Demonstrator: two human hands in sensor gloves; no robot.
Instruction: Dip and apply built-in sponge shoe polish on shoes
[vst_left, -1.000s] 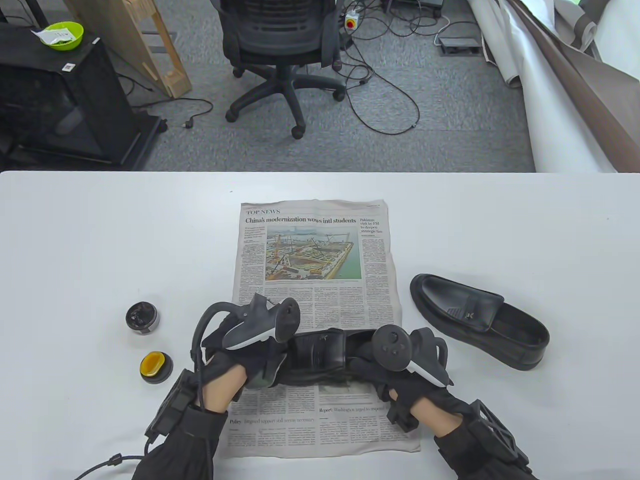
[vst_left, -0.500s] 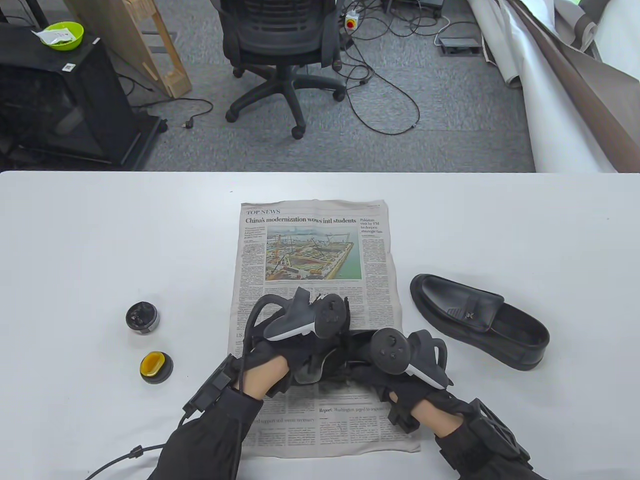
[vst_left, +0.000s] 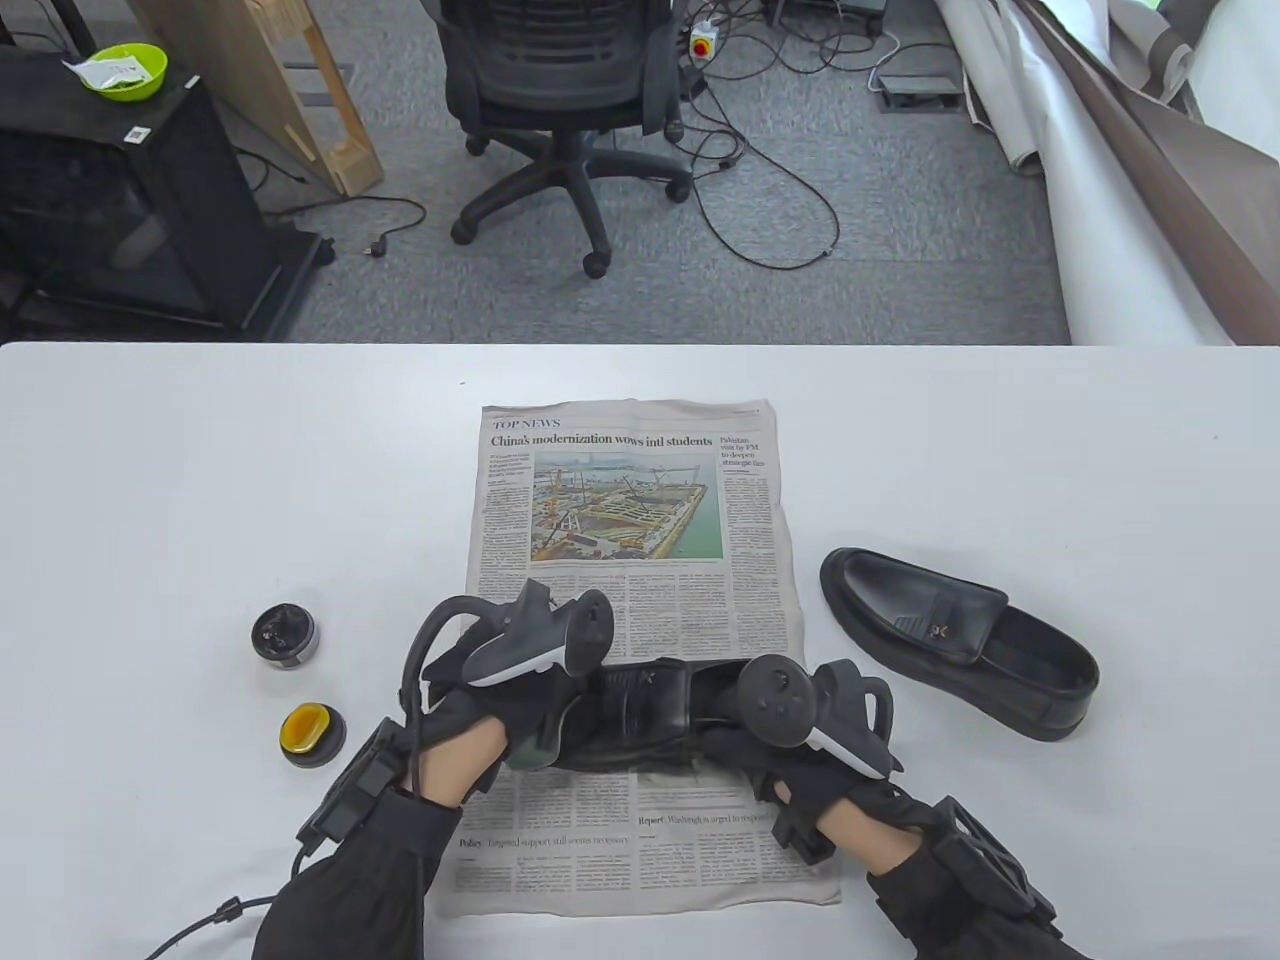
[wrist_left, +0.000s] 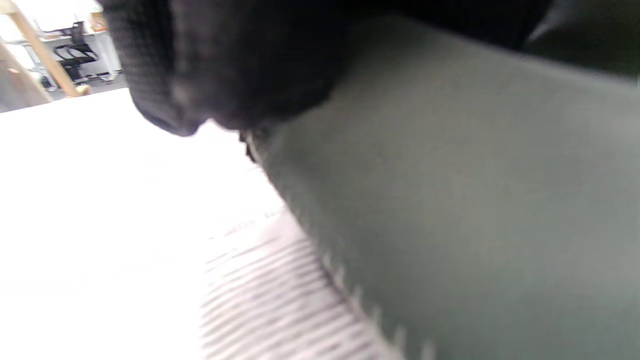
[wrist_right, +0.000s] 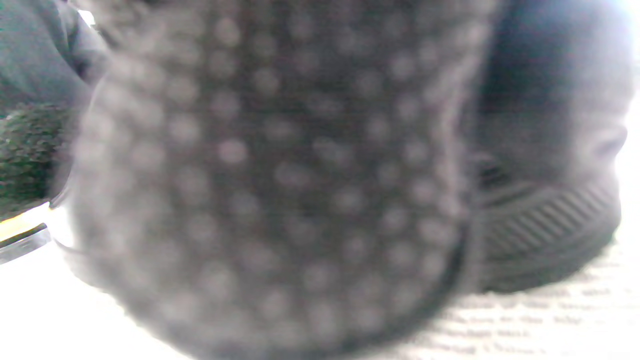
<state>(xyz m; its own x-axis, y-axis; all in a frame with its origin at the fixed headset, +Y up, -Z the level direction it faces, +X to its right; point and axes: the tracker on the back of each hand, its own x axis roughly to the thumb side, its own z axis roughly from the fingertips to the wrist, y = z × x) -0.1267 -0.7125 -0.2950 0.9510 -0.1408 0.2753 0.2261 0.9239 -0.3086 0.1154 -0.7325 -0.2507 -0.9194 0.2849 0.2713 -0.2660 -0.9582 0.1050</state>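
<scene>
To my left the polish tin (vst_left: 285, 636) and its sponge lid (vst_left: 312, 735) stand near my wrist, the second shoe (vst_left: 958, 640) blocks my right, and the newspaper (vst_left: 620, 500) ahead lies bare.

The table view looks steeply down from above; both blurred wrist views sit almost against the newspaper (vst_left: 640, 590) it shows.

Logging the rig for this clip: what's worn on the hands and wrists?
Both the left hand and the right hand wear black sensor gloves and black sleeves. A dark grey tracker with a white underside is strapped to each hand's back. Black boxy modules sit at both wrists; a black cable trails from the left.
</scene>
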